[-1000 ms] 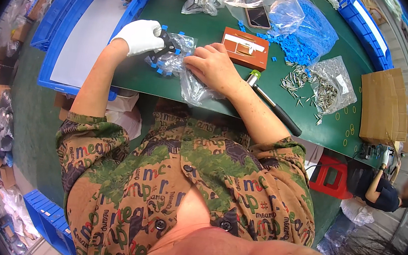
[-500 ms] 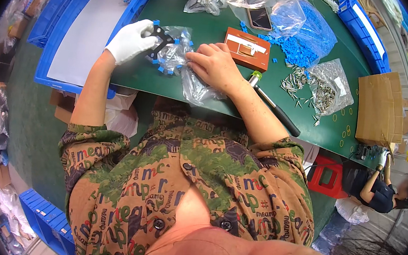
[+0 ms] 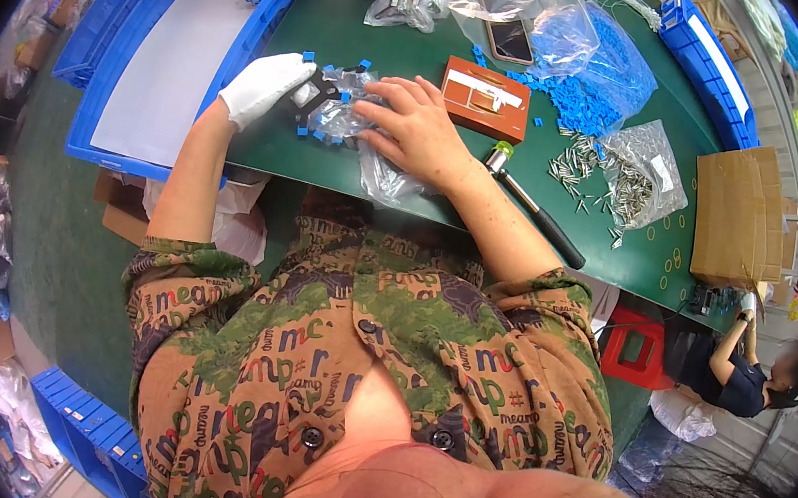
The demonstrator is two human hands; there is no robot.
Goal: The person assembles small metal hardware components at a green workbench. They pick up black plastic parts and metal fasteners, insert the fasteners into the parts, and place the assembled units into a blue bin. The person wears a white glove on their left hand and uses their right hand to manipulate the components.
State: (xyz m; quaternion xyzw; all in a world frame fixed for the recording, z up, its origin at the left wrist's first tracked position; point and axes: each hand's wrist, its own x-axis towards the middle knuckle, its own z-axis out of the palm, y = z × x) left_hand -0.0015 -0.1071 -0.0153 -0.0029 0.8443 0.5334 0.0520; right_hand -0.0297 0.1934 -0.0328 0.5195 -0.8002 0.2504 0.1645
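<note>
Your gloved left hand [image 3: 262, 87] pinches a dark flat part [image 3: 310, 99] in its fingers. Your bare right hand [image 3: 414, 132] lies with fingers spread on a clear plastic bag [image 3: 340, 118], among small blue pieces [image 3: 318, 135] on the green bench [image 3: 442, 205].

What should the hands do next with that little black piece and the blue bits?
Probably the right hand should pick one small blue piece and bring it to the black part. The gloved left hand already grips that part, and the right hand's fingers rest on the clear bag among the loose blue pieces.
</note>
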